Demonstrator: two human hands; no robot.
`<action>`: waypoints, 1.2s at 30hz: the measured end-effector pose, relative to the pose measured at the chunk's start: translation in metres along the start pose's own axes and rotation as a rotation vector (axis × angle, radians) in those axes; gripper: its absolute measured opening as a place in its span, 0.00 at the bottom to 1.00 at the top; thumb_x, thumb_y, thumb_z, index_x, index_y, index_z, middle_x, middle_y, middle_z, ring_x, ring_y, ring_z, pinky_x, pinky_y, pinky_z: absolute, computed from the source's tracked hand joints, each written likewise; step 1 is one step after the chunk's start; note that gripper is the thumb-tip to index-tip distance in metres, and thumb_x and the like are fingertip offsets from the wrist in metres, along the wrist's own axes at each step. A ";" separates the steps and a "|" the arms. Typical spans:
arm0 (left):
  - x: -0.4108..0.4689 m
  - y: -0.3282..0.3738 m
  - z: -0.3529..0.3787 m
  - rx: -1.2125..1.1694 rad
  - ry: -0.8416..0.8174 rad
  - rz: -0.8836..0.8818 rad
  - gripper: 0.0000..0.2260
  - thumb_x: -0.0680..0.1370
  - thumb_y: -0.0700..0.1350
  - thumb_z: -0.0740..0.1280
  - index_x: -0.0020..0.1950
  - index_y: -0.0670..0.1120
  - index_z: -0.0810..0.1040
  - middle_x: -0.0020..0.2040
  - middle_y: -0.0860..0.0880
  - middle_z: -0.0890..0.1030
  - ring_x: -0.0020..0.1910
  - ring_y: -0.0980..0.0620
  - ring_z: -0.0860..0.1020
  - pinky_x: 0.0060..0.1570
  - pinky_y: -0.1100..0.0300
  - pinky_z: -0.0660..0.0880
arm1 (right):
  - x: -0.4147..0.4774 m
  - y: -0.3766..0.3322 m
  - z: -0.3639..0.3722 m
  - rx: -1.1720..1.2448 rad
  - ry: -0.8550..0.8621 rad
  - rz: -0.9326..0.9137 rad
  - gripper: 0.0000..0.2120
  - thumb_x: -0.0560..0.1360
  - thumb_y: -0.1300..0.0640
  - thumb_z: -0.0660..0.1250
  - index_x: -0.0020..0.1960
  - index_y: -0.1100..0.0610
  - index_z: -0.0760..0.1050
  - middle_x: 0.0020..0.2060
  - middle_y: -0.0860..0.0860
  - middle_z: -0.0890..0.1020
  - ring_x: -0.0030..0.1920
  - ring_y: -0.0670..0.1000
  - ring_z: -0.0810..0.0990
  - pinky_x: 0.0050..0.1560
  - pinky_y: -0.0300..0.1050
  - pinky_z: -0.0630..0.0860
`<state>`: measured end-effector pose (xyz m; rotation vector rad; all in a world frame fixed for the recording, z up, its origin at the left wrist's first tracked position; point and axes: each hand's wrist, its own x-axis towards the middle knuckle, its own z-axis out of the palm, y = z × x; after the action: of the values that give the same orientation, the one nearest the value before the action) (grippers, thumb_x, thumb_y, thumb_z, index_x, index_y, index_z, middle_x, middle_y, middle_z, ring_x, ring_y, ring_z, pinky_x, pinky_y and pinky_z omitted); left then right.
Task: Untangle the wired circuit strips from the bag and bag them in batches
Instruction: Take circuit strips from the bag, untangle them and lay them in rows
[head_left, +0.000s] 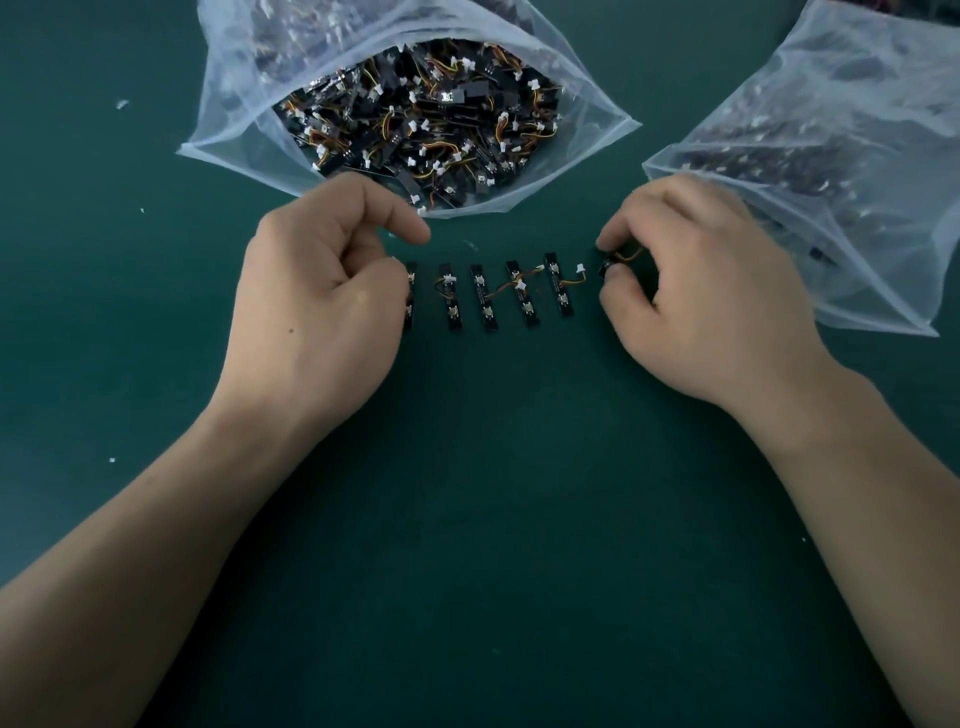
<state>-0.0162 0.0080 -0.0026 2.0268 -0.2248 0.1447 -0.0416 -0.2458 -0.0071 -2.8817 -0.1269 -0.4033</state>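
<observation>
A strip (609, 268) is pinched by the right hand (711, 291); the end strip (409, 301) is part-covered by the left hand's (317, 301) curled fingers, grip unclear.

Strips (483, 299) in row before bag (234, 98)

No readable text on the circuit strips (484, 300) or open bag (228, 93)

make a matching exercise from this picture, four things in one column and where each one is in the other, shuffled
1 open bag
2 second bag
3 left hand
4 right hand

a pinches a strip at the right end of the row of strips
b top centre, full of tangled strips
c far right of the view
d at the left end of the row

Pairs: 1-b, 2-c, 3-d, 4-a
</observation>
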 end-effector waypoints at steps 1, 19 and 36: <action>0.000 0.000 0.000 0.001 0.002 0.001 0.16 0.69 0.35 0.58 0.46 0.51 0.80 0.28 0.53 0.66 0.26 0.57 0.63 0.26 0.71 0.62 | 0.000 0.000 0.001 0.002 -0.001 0.005 0.10 0.78 0.54 0.65 0.57 0.53 0.79 0.56 0.48 0.78 0.61 0.55 0.74 0.47 0.49 0.74; 0.009 -0.005 -0.006 -0.042 0.050 0.003 0.17 0.69 0.32 0.60 0.45 0.51 0.81 0.32 0.38 0.66 0.28 0.52 0.61 0.26 0.66 0.61 | -0.033 -0.001 -0.004 0.275 0.027 -0.052 0.06 0.76 0.63 0.70 0.48 0.54 0.83 0.51 0.47 0.80 0.56 0.51 0.77 0.62 0.41 0.71; 0.011 -0.013 -0.010 0.162 0.023 0.088 0.14 0.72 0.38 0.63 0.50 0.54 0.82 0.34 0.56 0.74 0.30 0.55 0.68 0.31 0.66 0.65 | -0.042 -0.062 0.006 0.390 -0.197 -0.651 0.07 0.75 0.67 0.66 0.46 0.60 0.82 0.51 0.57 0.82 0.49 0.60 0.78 0.50 0.56 0.75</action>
<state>-0.0022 0.0213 -0.0076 2.1761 -0.2967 0.2481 -0.0880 -0.1864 -0.0109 -2.4196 -1.0620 -0.1658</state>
